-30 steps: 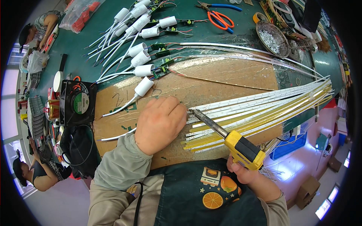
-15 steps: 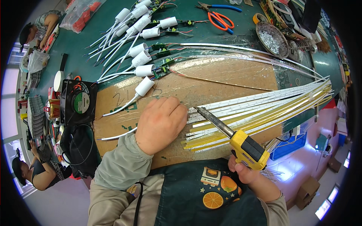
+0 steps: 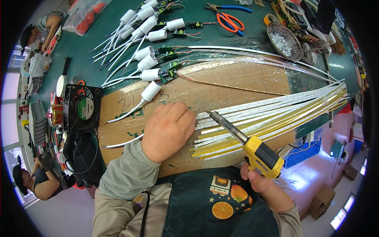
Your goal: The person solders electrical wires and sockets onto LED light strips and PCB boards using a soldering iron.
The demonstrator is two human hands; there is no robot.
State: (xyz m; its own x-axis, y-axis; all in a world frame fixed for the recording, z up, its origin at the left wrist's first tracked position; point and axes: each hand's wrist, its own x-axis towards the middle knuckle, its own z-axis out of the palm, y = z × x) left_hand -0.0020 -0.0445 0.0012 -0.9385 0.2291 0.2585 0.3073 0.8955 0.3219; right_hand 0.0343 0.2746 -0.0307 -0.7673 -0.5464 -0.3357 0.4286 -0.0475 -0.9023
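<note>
My right hand (image 3: pixel 257 182) grips a yellow-and-black soldering iron (image 3: pixel 263 157). The iron's dark tip points up and left, over the near ends of a fan of white and yellow LED strips (image 3: pixel 252 118). Closed and resting on the brown board, my left hand (image 3: pixel 169 130) lies just left of those strip ends. What its fingers hold is hidden beneath them. A white cable (image 3: pixel 125 143) runs out from under this hand to the left. Just beyond it lies a white cylindrical lamp holder (image 3: pixel 151 91) with its own cable.
Several white lamp holders with green circuit boards (image 3: pixel 167 53) lie farther back, some wired to strips. Pliers (image 3: pixel 227 19), a metal dish of bright scraps (image 3: pixel 285 41) and a tape roll (image 3: pixel 271 19) sit at back right. A black fan (image 3: pixel 82 106) stands left. Two other people are at far left.
The soldering iron has shifted slightly right, its tip farther from my left hand. My left hand has stayed in place.
</note>
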